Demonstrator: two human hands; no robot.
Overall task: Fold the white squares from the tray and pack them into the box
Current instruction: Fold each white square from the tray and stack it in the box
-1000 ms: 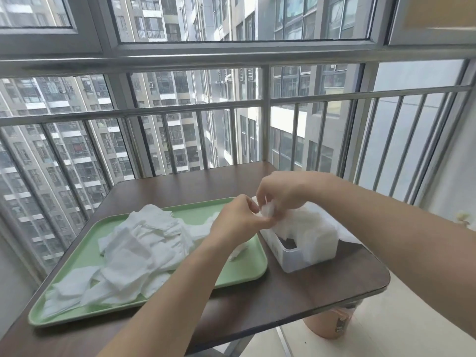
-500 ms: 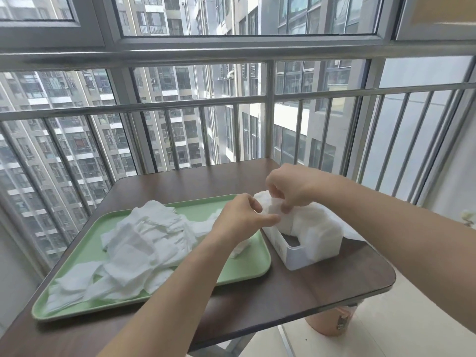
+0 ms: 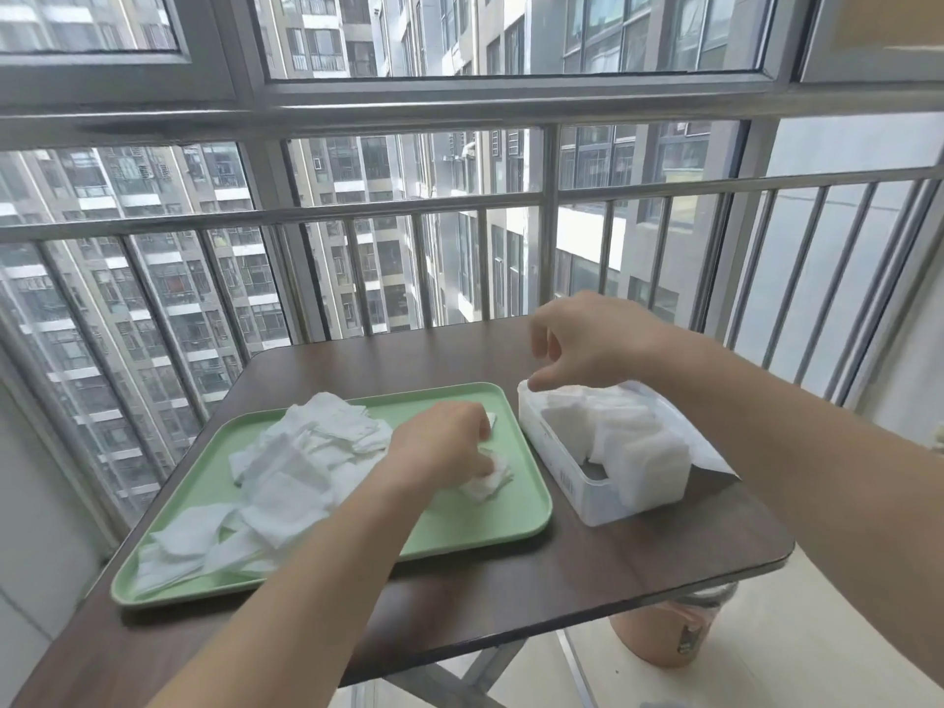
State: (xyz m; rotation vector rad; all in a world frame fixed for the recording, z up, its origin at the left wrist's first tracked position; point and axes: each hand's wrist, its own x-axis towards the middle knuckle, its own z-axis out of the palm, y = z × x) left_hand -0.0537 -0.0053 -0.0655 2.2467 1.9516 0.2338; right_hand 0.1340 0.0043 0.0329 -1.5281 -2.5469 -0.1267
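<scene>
two hands are at work over a dark brown bench (image 3: 613,569) set against a railed window. the left hand (image 3: 444,447) is down on the right part of the green tray (image 3: 459,534), its fingers curled onto a small white square (image 3: 490,485) that lies apart from the main heap (whether it is one layer or several i cannot tell). the pile of white squares (image 3: 296,467) spreads loose and overlapping across the left and middle of the tray, from its far edge down to its near left corner.

the right hand (image 3: 592,344) hangs over the far left corner of the white plastic box (image 3: 562,477). its fingers are loosely bent with nothing seen between them, and one fingertip reaches down to the box's far rim. the two hands are well apart.

the box stands on the bench just right of the tray, with a narrow strip of bench between them. the packed squares (image 3: 643,452) fill its right side and rise above the rim, leaving a dark gap at the near left. a pale wrapper (image 3: 707,452) lies under the box and juts out to the right. on the floor under the bench's near right corner stands a brownish tub (image 3: 669,631). beyond the metal railing (image 3: 357,209) rise apartment blocks.
</scene>
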